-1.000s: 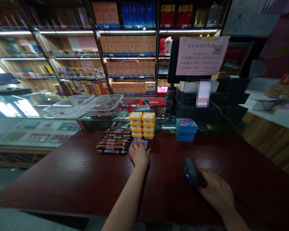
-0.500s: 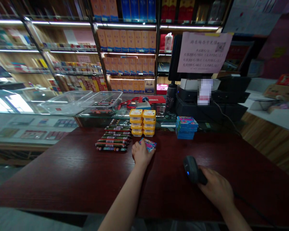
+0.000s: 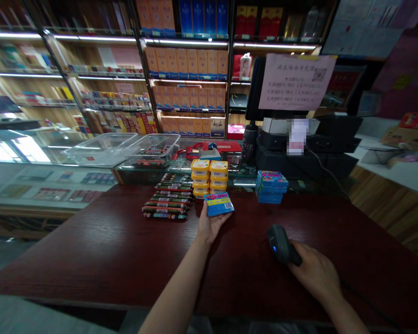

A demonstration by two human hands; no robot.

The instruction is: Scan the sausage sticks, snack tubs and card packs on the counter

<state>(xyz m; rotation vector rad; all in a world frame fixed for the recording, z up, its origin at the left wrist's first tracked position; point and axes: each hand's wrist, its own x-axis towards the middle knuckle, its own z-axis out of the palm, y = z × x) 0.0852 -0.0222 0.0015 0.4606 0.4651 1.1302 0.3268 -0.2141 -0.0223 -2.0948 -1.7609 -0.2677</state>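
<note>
A small blue box (image 3: 220,205) with a pink and yellow print rests in my left hand (image 3: 211,226), tilted so a side with a barcode faces me. It is held just in front of stacked yellow tubs (image 3: 201,178). To the left of them lies a row of dark, stick-like packs (image 3: 168,199). My right hand (image 3: 315,271) is wrapped round the handle of a black barcode scanner (image 3: 279,243), which shows a blue light and points up and left. Beyond the scanner stands a pile of similar blue boxes (image 3: 271,187).
The dark red wooden counter (image 3: 125,260) spreads beneath both hands. Clear plastic bins (image 3: 99,147) sit on the glass case at the back left. A monitor with a pink paper sign (image 3: 296,83) stands at the back right. A cable trails from the scanner to the lower right.
My left hand has turned over and raised the blue box, so its barcode side now shows instead of its top. The right hand with the scanner has hardly moved.
</note>
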